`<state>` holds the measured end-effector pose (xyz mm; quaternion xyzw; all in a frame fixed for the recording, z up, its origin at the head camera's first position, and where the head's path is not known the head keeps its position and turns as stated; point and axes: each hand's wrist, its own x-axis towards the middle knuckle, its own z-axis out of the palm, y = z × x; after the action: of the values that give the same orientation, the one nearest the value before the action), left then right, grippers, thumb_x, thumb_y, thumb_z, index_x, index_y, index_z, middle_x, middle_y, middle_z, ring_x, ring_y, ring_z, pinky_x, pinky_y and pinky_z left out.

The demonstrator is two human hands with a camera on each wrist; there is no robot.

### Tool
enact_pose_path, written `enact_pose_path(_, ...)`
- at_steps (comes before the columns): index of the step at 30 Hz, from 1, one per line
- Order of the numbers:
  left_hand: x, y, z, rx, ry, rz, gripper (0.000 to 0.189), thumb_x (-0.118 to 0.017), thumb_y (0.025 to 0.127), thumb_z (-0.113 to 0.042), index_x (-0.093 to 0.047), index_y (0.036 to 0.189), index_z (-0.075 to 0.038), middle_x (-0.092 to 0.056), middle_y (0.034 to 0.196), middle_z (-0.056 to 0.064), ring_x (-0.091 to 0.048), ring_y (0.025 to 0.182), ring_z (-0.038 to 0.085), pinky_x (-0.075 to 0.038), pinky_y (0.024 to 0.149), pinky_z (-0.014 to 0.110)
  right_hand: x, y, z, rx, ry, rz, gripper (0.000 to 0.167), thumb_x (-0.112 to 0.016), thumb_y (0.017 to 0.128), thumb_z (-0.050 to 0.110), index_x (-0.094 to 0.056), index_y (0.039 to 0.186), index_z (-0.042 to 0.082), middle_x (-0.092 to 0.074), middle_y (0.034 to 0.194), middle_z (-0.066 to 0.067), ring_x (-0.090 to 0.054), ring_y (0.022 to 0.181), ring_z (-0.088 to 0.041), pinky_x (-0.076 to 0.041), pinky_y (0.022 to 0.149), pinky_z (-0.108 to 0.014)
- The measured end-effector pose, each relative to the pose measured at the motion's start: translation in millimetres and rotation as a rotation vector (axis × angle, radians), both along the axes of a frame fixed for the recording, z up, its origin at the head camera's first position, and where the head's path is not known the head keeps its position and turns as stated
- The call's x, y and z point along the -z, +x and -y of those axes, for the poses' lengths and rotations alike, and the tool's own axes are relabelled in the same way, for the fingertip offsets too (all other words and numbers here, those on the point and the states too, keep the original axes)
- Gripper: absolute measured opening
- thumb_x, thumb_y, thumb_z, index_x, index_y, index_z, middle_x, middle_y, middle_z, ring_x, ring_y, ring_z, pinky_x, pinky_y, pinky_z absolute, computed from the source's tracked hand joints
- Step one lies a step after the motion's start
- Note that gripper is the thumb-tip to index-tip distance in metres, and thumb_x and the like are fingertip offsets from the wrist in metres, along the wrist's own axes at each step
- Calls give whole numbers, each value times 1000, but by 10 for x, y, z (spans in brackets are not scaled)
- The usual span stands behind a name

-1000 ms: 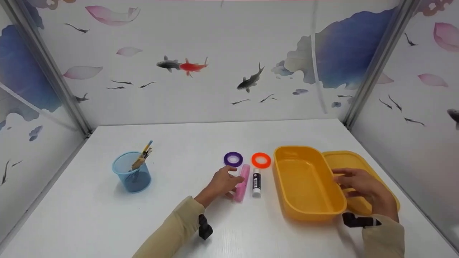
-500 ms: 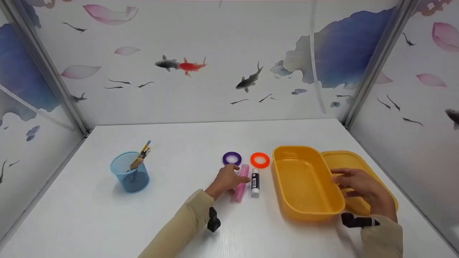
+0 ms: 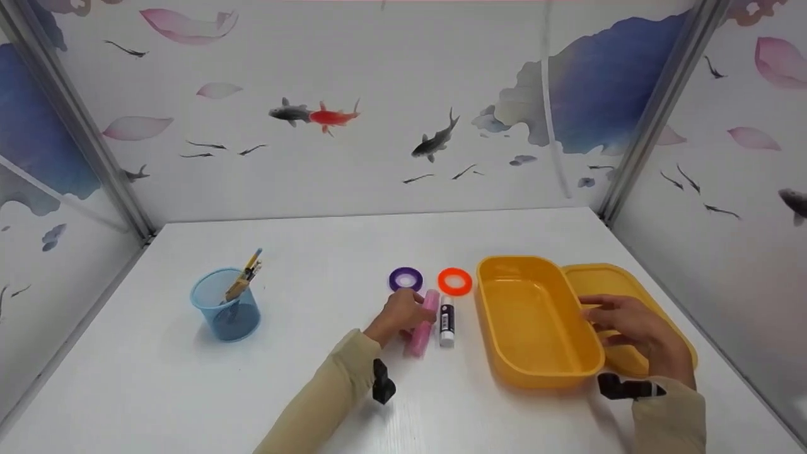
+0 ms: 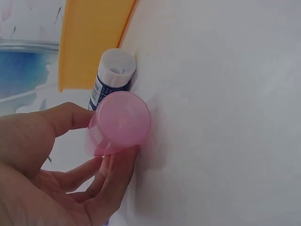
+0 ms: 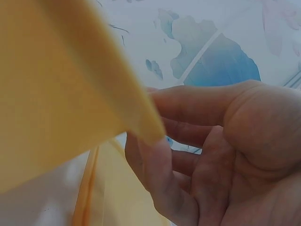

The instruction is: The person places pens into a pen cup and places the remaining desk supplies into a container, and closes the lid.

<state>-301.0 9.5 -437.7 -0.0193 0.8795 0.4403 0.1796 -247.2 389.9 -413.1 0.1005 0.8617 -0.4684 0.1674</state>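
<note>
Our left hand (image 3: 401, 313) has just closed in on the tube (image 4: 123, 120): half a second ago the fingers looked looser around it. They are now narrowed to its width, thumb opposite, so we judge it gripped; whether it has left the bench (image 3: 315, 378) we cannot tell. The glue stick (image 3: 447, 328) lies just beyond that thumb. Our right hand (image 3: 637, 325) curls its fingers on the box's (image 3: 542, 328) rim, the lid (image 3: 605, 277) beneath them.

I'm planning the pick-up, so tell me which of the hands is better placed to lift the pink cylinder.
Left, most likely. The left hand pinches the pink cylinder, while the right hand holds the yellow bin by its rim on the side away from the cylinder.
</note>
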Motion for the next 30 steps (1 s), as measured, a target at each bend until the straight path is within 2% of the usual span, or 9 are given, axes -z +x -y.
enact_pose_path(6,-114,-41,-1,9,13,27,49,-73,89,-23,-58,130,0,-64,103,10,-62,77,20,-61,67,29,-8,-12,21,-2,-17,-12,71,-64,96,45,-40,153,9,-51,149,-17,-64,106,-21,-58,95,-36)
enact_pose_path(14,-358,-56,-102,3,42,69,47,-73,90,-25,-57,128,-3,-63,108,9,-64,86,20,-63,70,29,-15,-14,19,-10,-17,-14,73,-64,96,47,-39,153,9,-49,150,-18,-63,109,-21,-58,96,-36)
enact_pose_path(19,-475,-16,-231,22,101,81,41,-71,90,-24,-59,123,-2,-62,102,6,-65,88,20,-64,71,31,-3,-14,-12,-10,-19,-7,73,-65,95,46,-40,153,9,-52,147,-16,-64,107,-19,-59,93,-34)
enact_pose_path(24,-541,27,-412,40,168,81,30,-70,90,-22,-63,112,-3,-57,93,4,-62,79,18,-64,70,33,4,-9,-31,-5,-35,-13,72,-65,96,43,-40,152,6,-60,140,-12,-65,104,-17,-60,88,-32)
enact_pose_path(30,-610,121,-655,67,281,77,20,-70,89,-19,-66,101,-3,-64,90,4,-66,78,19,-65,71,38,14,3,-25,-5,-21,-12,73,-65,96,46,-40,153,8,-54,146,-15,-65,106,-18,-58,91,-32)
